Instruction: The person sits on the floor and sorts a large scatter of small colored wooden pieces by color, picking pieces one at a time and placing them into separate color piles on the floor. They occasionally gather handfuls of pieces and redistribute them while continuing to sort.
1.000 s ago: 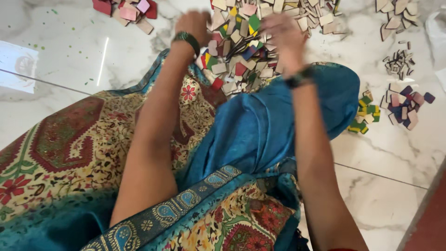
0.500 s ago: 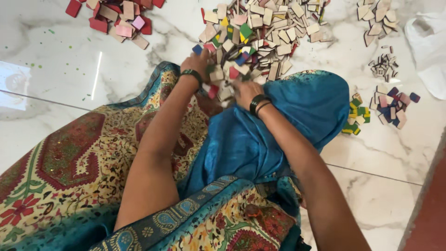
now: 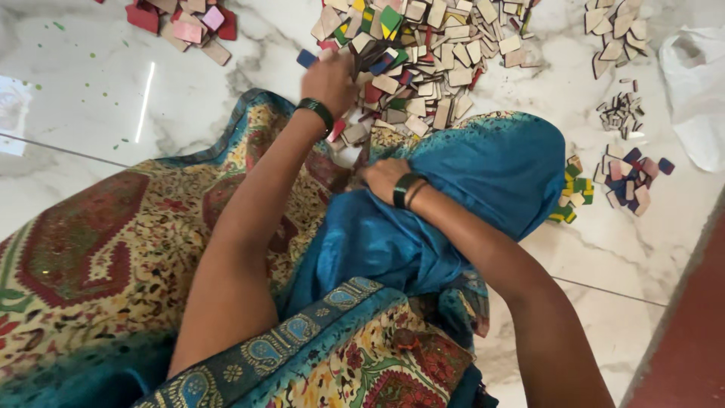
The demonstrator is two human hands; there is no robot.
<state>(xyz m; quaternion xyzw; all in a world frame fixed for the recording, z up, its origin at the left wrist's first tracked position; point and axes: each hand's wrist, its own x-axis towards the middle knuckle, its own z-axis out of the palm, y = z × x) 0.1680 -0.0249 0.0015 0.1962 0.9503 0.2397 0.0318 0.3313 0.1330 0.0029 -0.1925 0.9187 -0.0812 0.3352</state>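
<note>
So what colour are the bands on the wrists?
Dark green bands, one on each wrist, best seen in the head view.

The left hand (image 3: pixel 330 79) reaches into a big heap of flat tiles (image 3: pixel 423 60) — plain wood and coloured — on the marble floor (image 3: pixel 91 113). The right hand (image 3: pixel 384 177) rests by the blue cloth (image 3: pixel 483 189), just below the heap — whether it holds anything is unclear

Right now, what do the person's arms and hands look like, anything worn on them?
Both forearms are bare, with no sleeves in view. The left hand has a dark green bangle at its wrist. The right hand has a similar dark green bangle with a thinner band beside it. No rings can be made out.
</note>
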